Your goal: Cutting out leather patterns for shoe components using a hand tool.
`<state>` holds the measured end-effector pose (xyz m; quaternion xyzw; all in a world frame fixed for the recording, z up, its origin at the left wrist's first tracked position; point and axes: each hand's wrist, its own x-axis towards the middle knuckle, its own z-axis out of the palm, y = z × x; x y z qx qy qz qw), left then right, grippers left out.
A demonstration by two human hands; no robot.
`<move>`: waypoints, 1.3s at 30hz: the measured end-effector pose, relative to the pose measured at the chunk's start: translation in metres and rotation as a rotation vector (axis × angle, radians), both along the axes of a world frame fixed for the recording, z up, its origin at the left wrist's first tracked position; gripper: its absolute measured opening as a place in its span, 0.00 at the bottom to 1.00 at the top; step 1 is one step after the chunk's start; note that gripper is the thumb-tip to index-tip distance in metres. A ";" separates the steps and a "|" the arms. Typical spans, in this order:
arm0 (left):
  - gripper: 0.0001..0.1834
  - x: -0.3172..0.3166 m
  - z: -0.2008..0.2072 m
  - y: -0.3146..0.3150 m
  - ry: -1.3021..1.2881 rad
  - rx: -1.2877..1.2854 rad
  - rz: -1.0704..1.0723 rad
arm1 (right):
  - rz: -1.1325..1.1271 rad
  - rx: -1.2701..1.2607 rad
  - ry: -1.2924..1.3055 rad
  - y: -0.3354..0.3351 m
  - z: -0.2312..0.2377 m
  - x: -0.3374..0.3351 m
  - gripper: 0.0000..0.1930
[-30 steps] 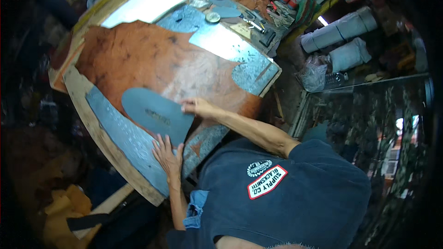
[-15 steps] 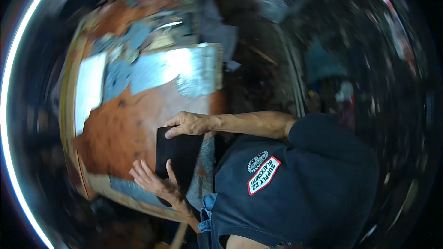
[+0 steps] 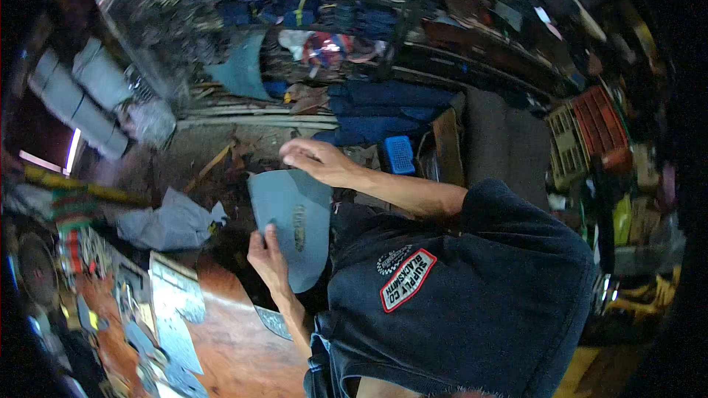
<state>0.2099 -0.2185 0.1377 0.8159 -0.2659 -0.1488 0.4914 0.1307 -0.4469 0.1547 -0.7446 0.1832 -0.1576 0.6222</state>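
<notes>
A flat blue-grey sheet (image 3: 291, 210) with a rounded lower end and faded printing down its middle is held in front of my body. My left hand (image 3: 269, 254) grips its lower left side, thumb lying on the face and the other fingers hidden behind. At the sheet's top edge, my right hand (image 3: 317, 162) has its fingers stretched out to the left, slightly blurred. Nothing shows in that hand; whether it touches the sheet I cannot tell.
A workbench (image 3: 236, 339) with brown leather and cut pieces stands at lower left. Behind it lies a crumpled pale sheet (image 3: 166, 221). Farther off are a blue plastic basket (image 3: 399, 155), folded dark-blue cloth (image 3: 394, 107), crates (image 3: 597, 129) and crowded shelves (image 3: 310, 11).
My view has swung away from the bench. The sheet lay on it with a black face showing; now a blue-grey face shows off the bench. My right hand has loosened from its top edge.
</notes>
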 end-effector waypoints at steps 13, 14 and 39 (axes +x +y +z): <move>0.34 -0.052 -0.045 -0.086 0.532 -0.572 0.490 | 0.249 0.627 0.107 -0.051 -0.085 -0.118 0.26; 0.34 -0.061 -0.050 -0.096 0.528 -0.582 0.482 | 0.248 0.617 0.099 -0.069 -0.087 -0.128 0.26; 0.29 -0.133 -0.120 -0.247 0.841 -0.312 -0.094 | -1.226 0.135 -0.766 -0.601 0.132 -0.421 0.16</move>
